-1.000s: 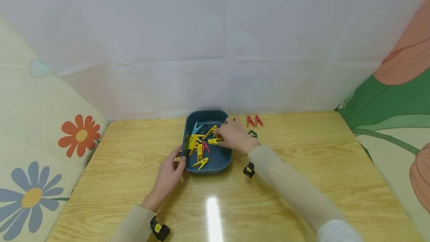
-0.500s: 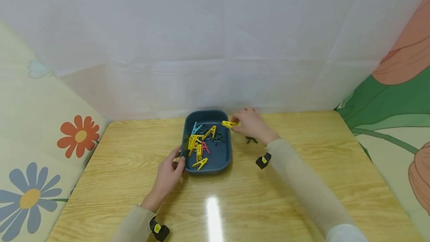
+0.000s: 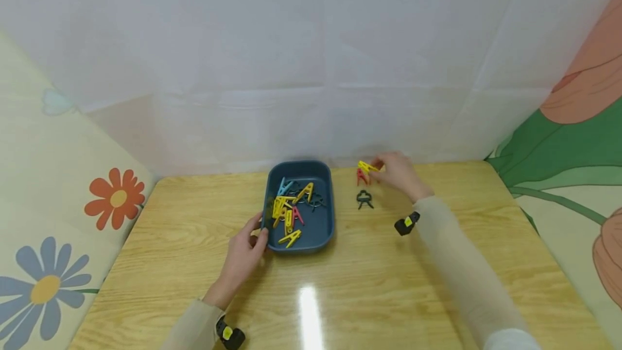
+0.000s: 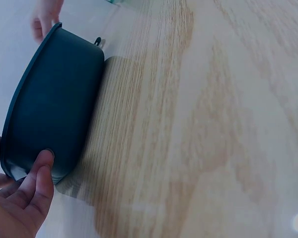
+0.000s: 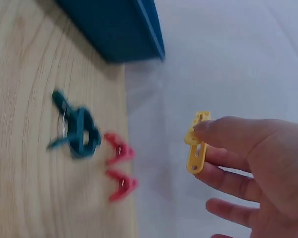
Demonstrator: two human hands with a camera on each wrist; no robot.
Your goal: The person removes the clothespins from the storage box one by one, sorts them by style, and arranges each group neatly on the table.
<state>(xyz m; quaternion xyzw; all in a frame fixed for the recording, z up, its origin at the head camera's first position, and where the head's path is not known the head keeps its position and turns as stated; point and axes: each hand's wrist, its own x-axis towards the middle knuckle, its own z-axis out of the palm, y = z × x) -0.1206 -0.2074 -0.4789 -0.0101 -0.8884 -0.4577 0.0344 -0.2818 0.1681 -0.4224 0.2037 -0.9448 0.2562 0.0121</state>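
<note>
My right hand (image 3: pixel 396 172) pinches a yellow clothespin (image 5: pixel 197 144) between thumb and fingers. It hovers at the table's back edge above two red clothespins (image 5: pixel 120 184); in the head view it partly covers them. A dark green clip (image 3: pixel 364 199) lies just in front of the red pair. My left hand (image 3: pixel 245 250) holds the near left corner of a dark blue plastic tub (image 3: pixel 332 226), its fingertips (image 4: pixel 45 157) against the outer wall. Inside the tub lie several yellow clothespins (image 3: pixel 290 238), a light blue one (image 3: pixel 284 186), a red one (image 3: pixel 297 215) and dark green clips (image 3: pixel 317 200).
A wooden table (image 3: pixel 437 263) carries everything. Right behind its back edge hangs a white sheet (image 3: pixel 243 96). Flower-patterned cloths (image 3: pixel 53 188) flank both sides. Each wrist wears a small black camera (image 3: pixel 407 223).
My right hand has lifted a yellow clothespin out of the tub and carried it right and back, over the red clothespins. My left hand stays at the tub's corner.
</note>
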